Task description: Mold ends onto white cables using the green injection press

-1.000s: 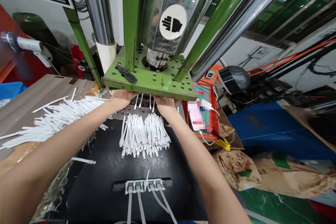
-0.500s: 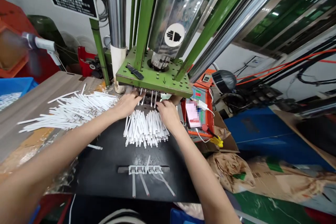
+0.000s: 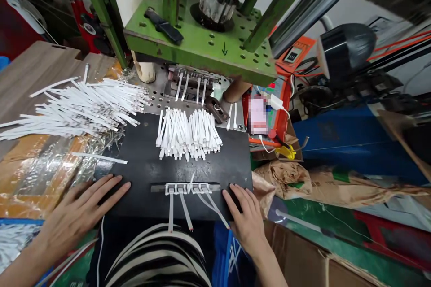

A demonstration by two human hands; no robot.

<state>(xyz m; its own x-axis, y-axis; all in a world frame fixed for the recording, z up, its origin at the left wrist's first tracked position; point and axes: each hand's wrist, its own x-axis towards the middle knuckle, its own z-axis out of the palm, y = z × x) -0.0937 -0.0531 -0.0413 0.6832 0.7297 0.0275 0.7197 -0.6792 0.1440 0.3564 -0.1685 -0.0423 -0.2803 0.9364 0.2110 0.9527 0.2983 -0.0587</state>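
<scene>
We see a big green press (image 3: pixel 198 56) at the back, with thick posts and a flat plate dotted with holes. In front of it is a black board (image 3: pixel 141 148). To the left, a messy heap (image 3: pixel 87 107) of white strips lies mostly off the board. Our striped top (image 3: pixel 158 262) shows at the board's near edge.

Our left hand (image 3: pixel 81 206) lies at the left side of the board, its fingertips on the black top. Its fingers are spread wide and hold nothing. Our right hand (image 3: pixel 248 220) rests on the near right corner, its fingers a bit spread too, with nothing in them.

Farther back, in the middle of the board, we see a neat bunch (image 3: pixel 188 136) of white strips in two clumps, side by side. Nearer to us, between our hands, a white row (image 3: pixel 186 189) lies on a dark bar (image 3: pixel 157 189). Four strips come from the row toward us, and one thin bit sticks out the other way. The row is near our right fingertips and farther from our left ones.

Under the press we see a metal mould (image 3: pixel 173 86) with four strips sticking out toward us. One lone strip (image 3: pixel 109 158) lies just past our left fingers, partly on the board.
</scene>
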